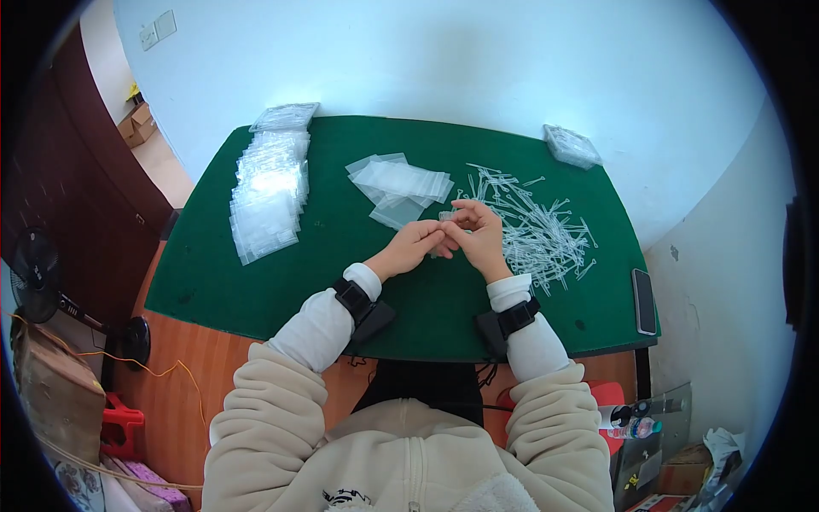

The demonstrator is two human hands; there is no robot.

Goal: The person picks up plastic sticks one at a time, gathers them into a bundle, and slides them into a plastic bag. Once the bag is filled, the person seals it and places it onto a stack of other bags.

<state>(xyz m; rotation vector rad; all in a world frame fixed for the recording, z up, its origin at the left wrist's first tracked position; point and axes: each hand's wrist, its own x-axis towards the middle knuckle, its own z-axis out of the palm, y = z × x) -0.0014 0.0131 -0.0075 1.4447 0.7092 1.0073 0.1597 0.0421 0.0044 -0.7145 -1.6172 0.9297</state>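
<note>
My left hand and my right hand meet over the middle of the green table. The closed fingers of my left hand hold a small bunch of clear plastic sticks, largely hidden by the hands. My right thumb and forefinger pinch at the same bunch, while its other fingers are bent and slightly apart. Just right of my right hand spreads a loose pile of clear sticks with ringed ends. Beyond my left hand lie several flat clear plastic bags, overlapping each other.
A long overlapping row of filled clear bags runs along the left of the green table. Another clear packet lies at the back right corner. A phone rests on the right edge. A black fan stands at left.
</note>
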